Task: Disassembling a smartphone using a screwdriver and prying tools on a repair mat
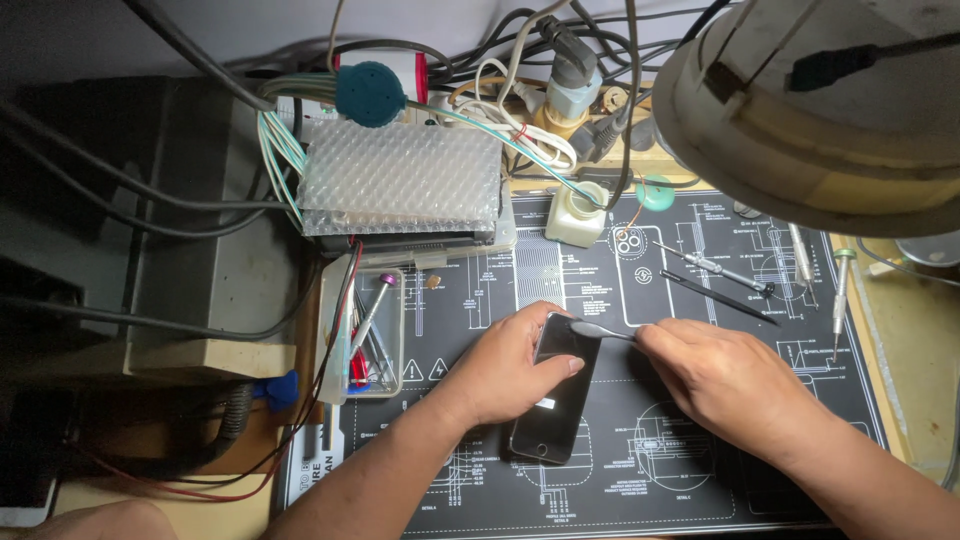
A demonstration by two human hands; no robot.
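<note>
— Dark phone (556, 400) lying flat on the black printed mat (700, 470) that covers the surface, low and centre, top end tilted away to the right. Left hand (515, 365) clamped over its upper part, fingers curled across the glass, thumb side hidden. Right hand (725, 380) closed on a thin flat pry tool (603, 331), tip touching the phone's top right corner.

— Likely feel of the phone?

— Probably light but stiff, glass face smooth and slippery, prone to crack under a twisting load. Best gripped by the long side edges, palm pressing down, rather than by the face alone. Judged safest to keep flat on the mat while levering.

— And the tool?

— Slim, seemingly springy; pinched near the rear end, so little force at the tip. Cannot tell whether the tip sits in the seam or merely rests on the edge.

— Around them?

— Clear tray (365, 335) of screwdrivers just left of the left hand. Small white bottle (577, 215) at the mat's top edge. Black-handled screwdriver (712, 267) and black tweezers (718, 296) beyond the right hand, apart from it. Bubble-wrapped box (400, 180) and tangled cables behind. Lamp shade (820, 110) overhead at upper right.
</note>
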